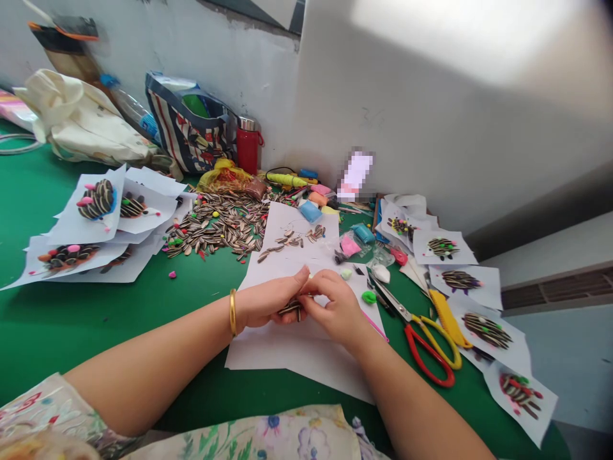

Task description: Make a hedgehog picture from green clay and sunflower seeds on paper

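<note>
Both hands meet over a sheet of white paper on the green table. My left hand, with a gold bangle at the wrist, is closed around a small bunch of striped sunflower seeds. My right hand pinches at the same seeds, fingers pressed together against the left thumb. A few loose seeds lie on the paper further back.
A big heap of sunflower seeds lies behind the paper. Finished seed pictures lie stacked at left and spread along the right. Red-and-yellow scissors, clay pieces, a red flask and bags stand near the wall.
</note>
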A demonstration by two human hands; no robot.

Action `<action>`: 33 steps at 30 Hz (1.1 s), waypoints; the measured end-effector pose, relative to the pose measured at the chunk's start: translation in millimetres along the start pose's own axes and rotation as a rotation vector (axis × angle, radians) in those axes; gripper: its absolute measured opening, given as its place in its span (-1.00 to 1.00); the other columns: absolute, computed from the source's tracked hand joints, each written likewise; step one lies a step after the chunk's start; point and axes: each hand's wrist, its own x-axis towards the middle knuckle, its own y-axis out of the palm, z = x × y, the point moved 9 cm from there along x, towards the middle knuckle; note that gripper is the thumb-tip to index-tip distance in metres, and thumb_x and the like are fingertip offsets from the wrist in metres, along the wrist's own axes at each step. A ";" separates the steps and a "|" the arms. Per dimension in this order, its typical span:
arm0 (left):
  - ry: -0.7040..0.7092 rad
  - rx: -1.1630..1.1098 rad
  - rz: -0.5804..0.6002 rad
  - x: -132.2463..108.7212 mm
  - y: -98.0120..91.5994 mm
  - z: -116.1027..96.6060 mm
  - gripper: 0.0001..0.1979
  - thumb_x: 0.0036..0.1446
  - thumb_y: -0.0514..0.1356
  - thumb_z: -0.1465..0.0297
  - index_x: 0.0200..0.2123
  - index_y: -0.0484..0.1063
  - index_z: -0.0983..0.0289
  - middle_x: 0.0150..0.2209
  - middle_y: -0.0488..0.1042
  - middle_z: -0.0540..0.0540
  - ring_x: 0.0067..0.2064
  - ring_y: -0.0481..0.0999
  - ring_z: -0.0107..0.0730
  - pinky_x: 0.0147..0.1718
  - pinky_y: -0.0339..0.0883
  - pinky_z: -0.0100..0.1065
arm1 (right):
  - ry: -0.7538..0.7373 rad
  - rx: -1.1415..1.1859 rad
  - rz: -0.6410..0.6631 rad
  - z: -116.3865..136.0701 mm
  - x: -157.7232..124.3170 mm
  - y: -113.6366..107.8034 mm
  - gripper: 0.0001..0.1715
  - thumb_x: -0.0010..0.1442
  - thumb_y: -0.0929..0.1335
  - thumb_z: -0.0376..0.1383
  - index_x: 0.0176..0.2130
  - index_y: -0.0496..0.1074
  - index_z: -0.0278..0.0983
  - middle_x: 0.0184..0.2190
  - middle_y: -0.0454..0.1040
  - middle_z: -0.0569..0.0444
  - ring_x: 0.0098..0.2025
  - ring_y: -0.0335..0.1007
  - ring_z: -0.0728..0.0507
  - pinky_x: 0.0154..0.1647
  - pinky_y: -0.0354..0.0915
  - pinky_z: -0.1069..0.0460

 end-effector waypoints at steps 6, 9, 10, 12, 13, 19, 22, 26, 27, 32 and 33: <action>0.014 -0.035 -0.108 1.1 -15.3 -5.3 -0.59 0.20 0.09 0.03 -0.39 0.32 0.28 -0.47 0.34 -0.02 -0.63 0.13 -0.65 -0.67 -0.17 -0.50 | 0.047 0.107 -0.149 -12.5 1.0 -22.7 -0.95 0.19 0.39 -0.32 -0.31 0.51 -0.19 -0.38 0.39 0.10 -0.30 0.33 -0.08 -0.22 0.30 0.00; 0.050 -0.096 -0.153 1.9 -22.3 -7.0 -0.67 0.16 0.18 0.11 -0.38 0.29 0.27 -0.50 0.30 -0.06 -0.64 0.12 -0.68 -0.67 -0.16 -0.53 | 0.036 0.114 -0.110 -14.9 1.3 -18.8 -0.93 0.21 0.39 -0.31 -0.27 0.53 -0.18 -0.37 0.39 0.09 -0.28 0.35 -0.09 -0.19 0.30 -0.02; 0.060 -0.112 -0.158 2.2 -23.5 -7.3 -0.67 0.15 0.20 0.12 -0.37 0.29 0.27 -0.51 0.29 -0.07 -0.64 0.11 -0.69 -0.67 -0.15 -0.54 | 0.034 0.111 -0.107 -15.5 1.2 -18.0 -0.92 0.21 0.39 -0.31 -0.26 0.53 -0.17 -0.36 0.40 0.09 -0.27 0.36 -0.09 -0.19 0.30 -0.02; 0.076 -0.121 -0.172 2.6 -25.1 -7.9 -0.67 0.13 0.22 0.13 -0.38 0.29 0.28 -0.52 0.28 -0.08 -0.64 0.11 -0.70 -0.67 -0.15 -0.56 | 0.035 0.100 -0.119 -16.7 1.2 -18.4 -0.91 0.21 0.39 -0.32 -0.25 0.54 -0.18 -0.36 0.40 0.09 -0.27 0.36 -0.09 -0.19 0.30 -0.02; 0.085 -0.116 -0.185 2.7 -26.0 -8.6 -0.67 0.13 0.21 0.13 -0.38 0.29 0.29 -0.52 0.28 -0.08 -0.64 0.10 -0.70 -0.67 -0.15 -0.56 | 0.036 0.094 -0.127 -17.2 1.4 -19.0 -0.91 0.20 0.39 -0.33 -0.25 0.54 -0.18 -0.36 0.40 0.09 -0.27 0.35 -0.09 -0.19 0.29 -0.01; 0.173 0.034 -0.341 1.8 -35.0 -16.5 -0.70 0.17 0.17 0.17 -0.43 0.23 0.27 -0.57 0.25 -0.10 -0.64 0.11 -0.65 -0.68 -0.10 -0.56 | 0.038 0.097 -0.129 -15.9 3.2 -18.6 -0.95 0.19 0.40 -0.32 -0.28 0.50 -0.20 -0.37 0.42 0.10 -0.27 0.34 -0.09 -0.20 0.28 -0.01; 0.190 0.086 -0.344 2.7 -35.5 -18.1 -0.72 0.17 0.17 0.18 -0.41 0.26 0.26 -0.57 0.23 -0.10 -0.61 0.12 -0.63 -0.68 -0.07 -0.55 | 0.054 0.111 -0.138 -17.2 3.7 -20.2 -0.93 0.19 0.37 -0.34 -0.35 0.47 -0.21 -0.39 0.43 0.11 -0.29 0.34 -0.08 -0.20 0.27 0.00; 0.206 0.099 -0.445 -0.1 -48.7 -22.7 -0.77 0.17 0.14 0.21 -0.39 0.26 0.25 -0.61 0.16 -0.13 -0.61 0.09 -0.59 -0.68 -0.06 -0.54 | 0.122 0.038 -0.157 -33.5 4.9 -26.9 -0.93 0.17 0.37 -0.35 -0.36 0.47 -0.21 -0.37 0.44 0.10 -0.28 0.33 -0.09 -0.20 0.26 -0.01; 0.220 0.129 -0.491 -1.7 -54.2 -25.4 -0.79 0.17 0.14 0.22 -0.38 0.28 0.25 -0.61 0.16 -0.13 -0.61 0.10 -0.58 -0.67 -0.03 -0.53 | 0.144 0.004 -0.163 -40.0 5.4 -28.7 -0.93 0.16 0.37 -0.35 -0.37 0.47 -0.21 -0.37 0.44 0.10 -0.28 0.33 -0.10 -0.20 0.26 -0.01; 0.323 0.499 -0.657 -4.7 -73.1 -38.5 -0.79 0.16 0.11 0.25 -0.31 0.45 0.27 -0.41 0.46 0.02 -0.37 0.42 -0.39 -0.38 0.32 -0.40 | 0.198 -0.156 -0.125 -64.9 8.7 -25.7 -0.90 0.14 0.36 -0.35 -0.39 0.50 -0.22 -0.37 0.44 0.08 -0.27 0.34 -0.11 -0.21 0.25 -0.01; 0.330 0.572 -0.669 -3.5 -74.8 -38.1 -0.78 0.16 0.11 0.27 -0.29 0.47 0.27 -0.32 0.52 0.06 -0.27 0.47 -0.32 -0.27 0.35 -0.36 | 0.197 -0.186 -0.110 -66.7 9.4 -23.2 -0.88 0.15 0.35 -0.36 -0.38 0.51 -0.22 -0.37 0.44 0.07 -0.27 0.35 -0.12 -0.20 0.25 -0.01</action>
